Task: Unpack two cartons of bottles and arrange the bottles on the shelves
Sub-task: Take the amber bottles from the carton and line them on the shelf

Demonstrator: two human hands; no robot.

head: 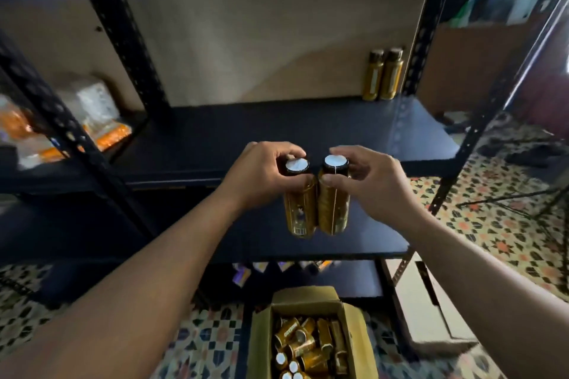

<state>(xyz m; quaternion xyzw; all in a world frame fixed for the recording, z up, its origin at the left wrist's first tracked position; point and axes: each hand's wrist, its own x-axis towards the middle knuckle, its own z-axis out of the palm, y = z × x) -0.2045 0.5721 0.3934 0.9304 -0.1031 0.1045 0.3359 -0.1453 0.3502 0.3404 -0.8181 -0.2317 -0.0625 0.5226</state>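
while the left hand [261,172] grips one gold bottle [300,212] by its cap and the right hand [369,181] grips a second gold bottle [334,209] likewise, both hang touching before the black shelf [277,129]. two more bottles [383,75] stand at its back right; an open carton [261,344] sits on the floor [508,224] below.

Well out left of our left hand [261,174] we've got clear-wrapped packets [94,114], white and orange, all blurred. Right of our right hand [372,183], patterned floor tiles [498,234]. Below it, a pale panel [431,314]. Beyond both, a beige wall [261,49].
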